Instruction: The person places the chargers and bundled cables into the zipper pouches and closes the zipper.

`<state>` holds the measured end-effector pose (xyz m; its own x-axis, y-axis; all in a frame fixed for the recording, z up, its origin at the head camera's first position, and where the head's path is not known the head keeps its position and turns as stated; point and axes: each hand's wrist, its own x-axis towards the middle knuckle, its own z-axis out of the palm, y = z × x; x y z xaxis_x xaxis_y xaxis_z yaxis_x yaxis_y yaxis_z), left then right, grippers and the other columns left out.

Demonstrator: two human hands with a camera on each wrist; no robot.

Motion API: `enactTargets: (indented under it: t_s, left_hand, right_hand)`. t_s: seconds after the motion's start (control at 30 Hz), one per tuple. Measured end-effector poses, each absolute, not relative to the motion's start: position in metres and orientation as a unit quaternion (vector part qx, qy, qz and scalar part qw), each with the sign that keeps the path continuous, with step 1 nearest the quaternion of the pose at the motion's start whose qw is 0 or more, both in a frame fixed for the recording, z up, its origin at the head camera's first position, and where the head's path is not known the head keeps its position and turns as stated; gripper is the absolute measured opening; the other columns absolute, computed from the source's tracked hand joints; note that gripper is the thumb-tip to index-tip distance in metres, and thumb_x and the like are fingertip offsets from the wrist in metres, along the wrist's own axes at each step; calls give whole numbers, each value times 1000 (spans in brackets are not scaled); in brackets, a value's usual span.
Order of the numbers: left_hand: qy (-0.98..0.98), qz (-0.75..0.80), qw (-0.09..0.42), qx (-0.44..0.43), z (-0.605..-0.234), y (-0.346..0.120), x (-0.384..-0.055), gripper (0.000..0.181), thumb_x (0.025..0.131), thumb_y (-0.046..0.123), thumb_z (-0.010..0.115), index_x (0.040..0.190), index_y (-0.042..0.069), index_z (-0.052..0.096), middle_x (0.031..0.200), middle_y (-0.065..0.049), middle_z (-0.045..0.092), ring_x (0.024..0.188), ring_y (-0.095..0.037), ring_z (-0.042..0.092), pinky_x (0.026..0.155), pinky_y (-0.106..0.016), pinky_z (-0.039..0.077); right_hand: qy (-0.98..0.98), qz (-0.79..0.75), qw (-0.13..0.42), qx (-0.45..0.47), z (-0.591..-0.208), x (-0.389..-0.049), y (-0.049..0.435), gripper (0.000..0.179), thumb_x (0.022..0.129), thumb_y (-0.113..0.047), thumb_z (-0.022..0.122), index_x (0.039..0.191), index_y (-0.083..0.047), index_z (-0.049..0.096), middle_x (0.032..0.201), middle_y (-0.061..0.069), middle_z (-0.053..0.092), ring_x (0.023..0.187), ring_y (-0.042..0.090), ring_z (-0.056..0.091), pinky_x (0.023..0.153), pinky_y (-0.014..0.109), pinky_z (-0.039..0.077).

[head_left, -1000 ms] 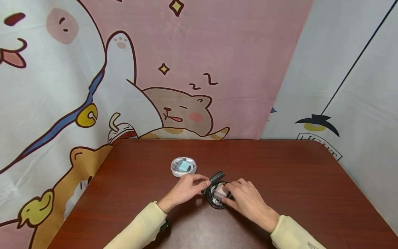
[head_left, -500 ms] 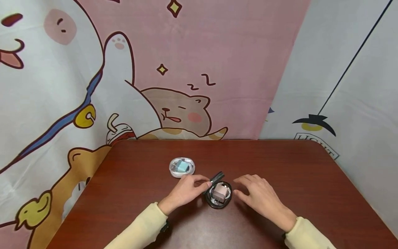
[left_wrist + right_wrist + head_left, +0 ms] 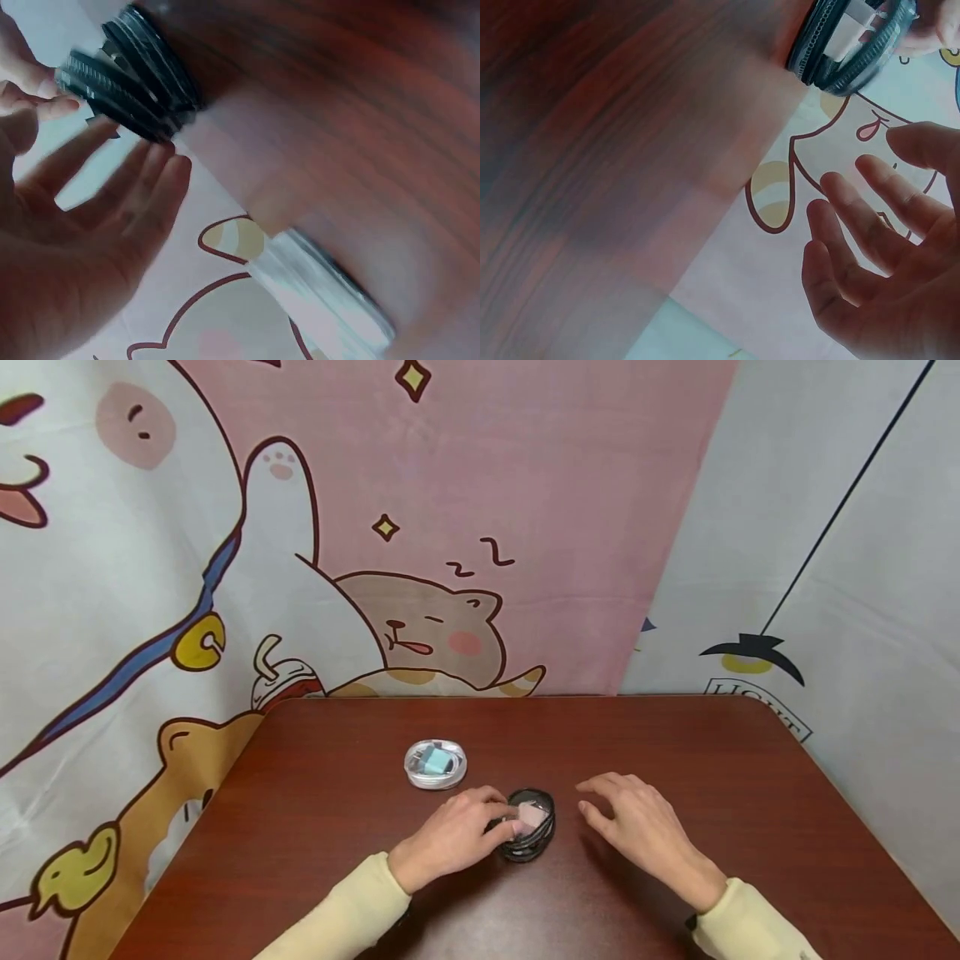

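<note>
A small round black zip case (image 3: pixel 538 841) sits on the table with its see-through lid tilted partway over the base. Inside lie a pale pink charger plug (image 3: pixel 849 31) and, under the lid, parts I cannot make out. My left hand (image 3: pixel 455 833) is at the case's left side, its extended fingers touching the lid near the hinge in the left wrist view. Right of the case, apart from it, my right hand (image 3: pixel 637 818) hovers with loosely bent fingers and holds nothing.
A clear, oval coiled-cable case (image 3: pixel 435 765) with a light blue plug lies behind my left hand. The brown wooden table (image 3: pixel 697 752) ends at a cartoon-printed cloth (image 3: pixel 585 527) along the back.
My right hand has let go of the charger plug and drawn back to the right. My left hand has swung the case's lid from upright down toward the base.
</note>
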<state>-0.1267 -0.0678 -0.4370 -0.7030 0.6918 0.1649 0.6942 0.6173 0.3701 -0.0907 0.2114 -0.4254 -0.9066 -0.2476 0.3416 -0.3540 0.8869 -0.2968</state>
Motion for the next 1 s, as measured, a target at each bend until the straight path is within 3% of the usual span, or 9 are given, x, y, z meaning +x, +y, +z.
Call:
enactTargets:
  t_s: [0.13,0.3,0.37,0.5,0.6,0.7,0.83,1.0]
  left_hand:
    - [-864,-176,46,-470,-440,-73,-134,22,103,22,66,121,17,78,118,-1,67,107,-14,63,92,-28,53]
    - [-793,-169,92,-578,-442,-77,-148,29,100,8,67,127,16,74,133,-4,65,132,-22,57,115,-31,40]
    - [-775,-177,70,-603,-441,-77,-153,31,101,10,67,132,15,71,140,-6,63,142,-26,49,120,-36,33]
    - [-768,-158,5,-620,-439,-77,-158,34,105,18,62,138,17,67,149,-3,57,147,-24,44,120,-39,33]
    - [-772,-127,-36,-622,-437,-74,-160,34,107,21,58,141,20,66,152,1,54,146,-19,44,119,-32,33]
    - [-775,-91,-42,-624,-436,-72,-160,35,107,21,57,142,22,66,153,4,54,144,-15,46,118,-26,32]
    - [-777,-36,2,-628,-433,-70,-158,37,105,21,61,141,26,66,149,3,57,136,-14,53,114,-25,38]
    - [-796,34,70,-600,-430,-67,-155,37,103,27,65,140,32,67,131,3,64,108,-15,64,92,-27,52]
  right_hand:
    - [-962,182,142,149,-426,-90,214,21,92,-21,77,112,-15,78,114,4,74,105,33,68,85,55,54]
    - [-963,183,137,140,-427,-88,217,20,92,-22,77,111,-15,78,114,4,74,107,33,67,85,57,53]
    - [-964,183,134,138,-427,-87,218,20,92,-22,77,111,-15,78,113,3,74,107,33,67,85,57,53]
    - [-965,185,129,136,-428,-85,219,19,92,-22,77,110,-16,78,113,2,74,107,33,67,86,57,53]
    - [-965,185,127,133,-428,-84,221,19,92,-21,77,111,-16,78,113,2,74,107,33,68,86,58,53]
    - [-966,185,123,132,-428,-83,223,19,92,-22,77,111,-17,78,114,2,74,107,33,68,86,58,53]
    - [-968,185,112,128,-428,-83,224,20,93,-23,77,111,-17,78,115,3,73,108,34,67,86,58,53]
    - [-968,184,112,125,-427,-84,225,19,92,-22,76,110,-17,78,114,3,74,108,34,67,86,57,53]
